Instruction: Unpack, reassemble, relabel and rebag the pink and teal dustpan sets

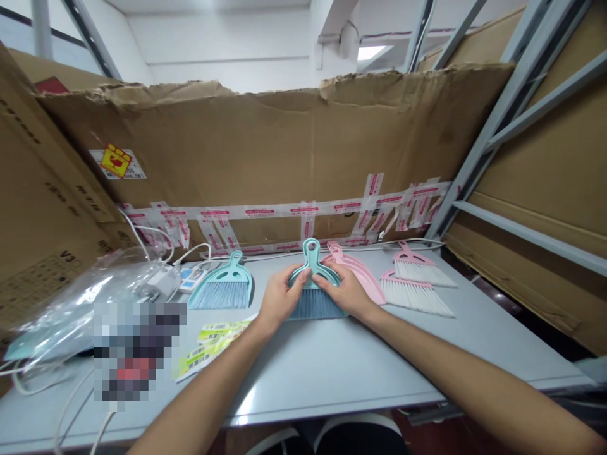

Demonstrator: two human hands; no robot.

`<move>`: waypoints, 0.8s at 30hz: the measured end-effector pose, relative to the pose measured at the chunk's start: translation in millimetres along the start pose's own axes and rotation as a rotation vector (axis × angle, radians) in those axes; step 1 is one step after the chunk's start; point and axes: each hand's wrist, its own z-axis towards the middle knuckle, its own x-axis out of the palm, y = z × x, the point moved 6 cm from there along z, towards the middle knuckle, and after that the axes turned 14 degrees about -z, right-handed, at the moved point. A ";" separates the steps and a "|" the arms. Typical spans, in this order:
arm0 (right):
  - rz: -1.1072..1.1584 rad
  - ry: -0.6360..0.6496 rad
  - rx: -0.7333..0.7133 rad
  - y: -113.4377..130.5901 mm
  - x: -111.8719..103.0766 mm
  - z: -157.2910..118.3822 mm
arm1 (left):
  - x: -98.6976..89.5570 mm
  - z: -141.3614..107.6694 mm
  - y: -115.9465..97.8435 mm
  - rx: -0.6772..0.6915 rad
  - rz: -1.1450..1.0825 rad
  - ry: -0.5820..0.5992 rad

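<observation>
My left hand (279, 296) and my right hand (349, 294) grip a teal hand brush and dustpan set (313, 307) from both sides, thumbs pressed on its front. Its blue bristles point toward me and its looped handle points away. Fingers under the set are hidden. Just behind my right hand lies a pink dustpan (363, 278), partly covered. Off to the left rests another teal brush and dustpan set (232, 278). Two pink brushes with white bristles lie on the right, the nearer brush (417, 297) in front of the farther brush (422, 270).
On the grey table (379, 373), yellow-green printed packets (208, 347) lie beside my left forearm. Clear plastic bags (95, 297), a power strip (192, 278) and white cables crowd the left side. A taped cardboard sheet (284, 151) stands behind; a metal rack post (497, 120) rises at right.
</observation>
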 end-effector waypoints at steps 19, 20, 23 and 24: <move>-0.014 -0.026 -0.005 0.1 -1.7 0.1 | 0.1 -1.0 -2.5 0.039 -0.034 -0.029; -0.016 -0.028 -0.005 0.3 -1.8 -0.1 | 0.2 -1.1 -2.2 0.041 -0.042 -0.025; -0.013 -0.031 -0.007 0.6 -2.1 -0.5 | -0.2 -1.4 -2.1 0.051 -0.051 -0.025; -0.011 -0.029 -0.008 0.6 -2.1 -0.5 | -0.4 -1.5 -2.2 0.054 -0.048 -0.025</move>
